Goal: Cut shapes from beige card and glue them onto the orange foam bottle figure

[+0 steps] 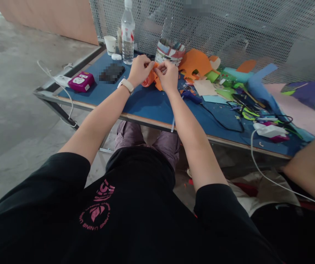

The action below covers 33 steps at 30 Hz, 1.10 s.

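A blue-topped table (146,106) on a metal frame stands on a grey concrete floor (14,91), its far edge along a perforated metal panel (245,33). From where I stand, the far left corner carries a paper cup (110,45), a small white case (116,57) and a water bottle (128,36), while a magenta socket block (82,81) sits by the near left corner, its white cable trailing over the edge. Coloured paper scraps (226,91) litter the right half; a bigger orange sheet (197,64) lies towards the far edge, next to a newspaper-covered container (170,53). At the right-hand end, someone else's arm (314,168) reaches in. The seated worker's hands meet in the middle, nearer the far edge than the near one, over an orange piece (151,78). The right hand (169,76) pinches it between thumb and fingertips; the left hand (141,70) is curled with its fingers closed on the other side, partly hidden. Near the right forearm lies a blue glue gun (192,96), its black cord looping rightward.
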{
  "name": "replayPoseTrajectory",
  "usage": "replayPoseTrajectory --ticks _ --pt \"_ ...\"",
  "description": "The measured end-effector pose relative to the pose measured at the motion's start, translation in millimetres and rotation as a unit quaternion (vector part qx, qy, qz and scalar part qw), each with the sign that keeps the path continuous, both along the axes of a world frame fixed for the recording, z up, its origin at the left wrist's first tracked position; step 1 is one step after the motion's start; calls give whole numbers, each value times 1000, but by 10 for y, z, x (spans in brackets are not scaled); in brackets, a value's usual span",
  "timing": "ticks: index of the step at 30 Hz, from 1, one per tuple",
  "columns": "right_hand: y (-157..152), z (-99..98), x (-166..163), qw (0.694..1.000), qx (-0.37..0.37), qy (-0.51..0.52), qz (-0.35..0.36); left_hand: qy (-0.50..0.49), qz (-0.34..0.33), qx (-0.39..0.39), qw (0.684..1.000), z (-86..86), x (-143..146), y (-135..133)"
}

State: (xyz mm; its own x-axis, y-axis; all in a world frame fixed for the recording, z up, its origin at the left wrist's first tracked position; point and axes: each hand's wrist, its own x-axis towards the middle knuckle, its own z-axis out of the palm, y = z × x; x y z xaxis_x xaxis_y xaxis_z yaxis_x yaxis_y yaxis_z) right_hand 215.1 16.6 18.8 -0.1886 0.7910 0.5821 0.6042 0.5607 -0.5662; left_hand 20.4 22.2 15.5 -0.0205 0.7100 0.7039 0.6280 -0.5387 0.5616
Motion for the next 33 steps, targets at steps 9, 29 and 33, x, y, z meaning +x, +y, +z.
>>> replayPoseTrajectory --ticks 9,29,33 --pt "0 -54 24 1000 9 10 13 7 6 12 1000 -12 -12 5" --pt "176 -224 325 997 13 79 4 42 62 -20 997 2 -19 -21" --pt "3 -111 253 997 -1 67 27 42 58 -19 997 -7 9 -15"
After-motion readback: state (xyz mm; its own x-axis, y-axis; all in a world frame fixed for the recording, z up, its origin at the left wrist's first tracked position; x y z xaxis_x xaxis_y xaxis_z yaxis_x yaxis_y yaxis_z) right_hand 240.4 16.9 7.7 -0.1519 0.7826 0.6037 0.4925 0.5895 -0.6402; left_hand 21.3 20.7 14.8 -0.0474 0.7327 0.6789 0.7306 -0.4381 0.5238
